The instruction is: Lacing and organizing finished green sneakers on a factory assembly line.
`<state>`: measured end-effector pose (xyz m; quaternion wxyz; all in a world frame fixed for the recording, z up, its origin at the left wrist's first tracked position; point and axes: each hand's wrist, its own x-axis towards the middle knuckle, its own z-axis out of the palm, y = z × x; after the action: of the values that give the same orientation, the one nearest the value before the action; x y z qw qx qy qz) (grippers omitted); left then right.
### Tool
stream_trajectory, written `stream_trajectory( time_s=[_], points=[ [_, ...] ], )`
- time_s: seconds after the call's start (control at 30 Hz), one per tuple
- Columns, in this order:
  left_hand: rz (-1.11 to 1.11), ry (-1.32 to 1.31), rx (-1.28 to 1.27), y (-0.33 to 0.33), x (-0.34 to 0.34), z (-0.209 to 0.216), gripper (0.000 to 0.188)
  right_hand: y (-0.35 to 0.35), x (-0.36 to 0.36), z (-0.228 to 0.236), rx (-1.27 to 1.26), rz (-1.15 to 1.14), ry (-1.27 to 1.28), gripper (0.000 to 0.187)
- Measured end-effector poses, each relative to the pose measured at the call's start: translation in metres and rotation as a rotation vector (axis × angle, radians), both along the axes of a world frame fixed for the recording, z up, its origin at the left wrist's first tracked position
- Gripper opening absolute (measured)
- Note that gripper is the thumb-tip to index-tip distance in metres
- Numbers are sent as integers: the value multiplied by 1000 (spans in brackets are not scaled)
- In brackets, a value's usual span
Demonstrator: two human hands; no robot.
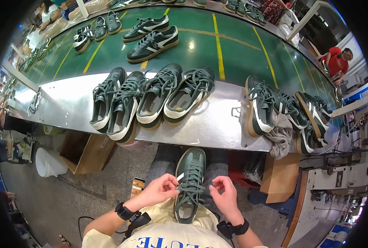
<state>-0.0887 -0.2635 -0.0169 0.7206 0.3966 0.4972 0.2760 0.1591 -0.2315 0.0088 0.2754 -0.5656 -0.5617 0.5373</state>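
Observation:
A dark green lace-up sneaker [191, 168] rests upright between my legs, toe pointing away, its heel against my shirt. Thin green shoelaces [192, 188] cross its tongue and lie bunched near the top eyelets. At the shoe's left side, my left hand [160, 192] is closed in a pinch on the shoelace, fingertips touching the lacing. My right hand [226, 196] hovers just right of the shoe, apart from it. Its thumb and index finger curl together in a pinch; what they hold, if anything, is too small to make out.
Ahead, a metal ledge [225, 120] holds several matching sneakers [155, 99], with more at right beside a grey cloth [280, 134]. Beyond runs a green conveyor belt [196, 49] carrying more shoes. Cardboard boxes [87, 159] and a white bucket [47, 162] stand below. A person in red [337, 60] is far right.

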Motion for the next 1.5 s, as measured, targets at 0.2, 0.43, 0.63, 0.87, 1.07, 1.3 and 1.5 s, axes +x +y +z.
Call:
stream_trajectory(
  time_s=[0.2,0.43,0.63,0.87,1.07,1.3,1.5],
  points=[
    [66,-36,107,5,13,19,27,16,-36,24,528,443,-436,20],
    [-11,153,28,2,11,11,18,-3,33,-8,-405,-74,521,29],
    [-277,428,298,24,14,21,27,-3,25,-5,-479,73,179,32],
    [82,-12,206,-18,-6,-14,15,-13,39,-23,-675,-260,318,15],
    [-33,694,1104,8,12,30,24,-10,3,16,578,181,-405,15],
    [-390,915,1163,1,37,38,24,-6,-31,19,645,485,-527,12],
    [-436,916,1105,-2,40,41,17,-4,27,43,749,96,-763,7]
  ],
)
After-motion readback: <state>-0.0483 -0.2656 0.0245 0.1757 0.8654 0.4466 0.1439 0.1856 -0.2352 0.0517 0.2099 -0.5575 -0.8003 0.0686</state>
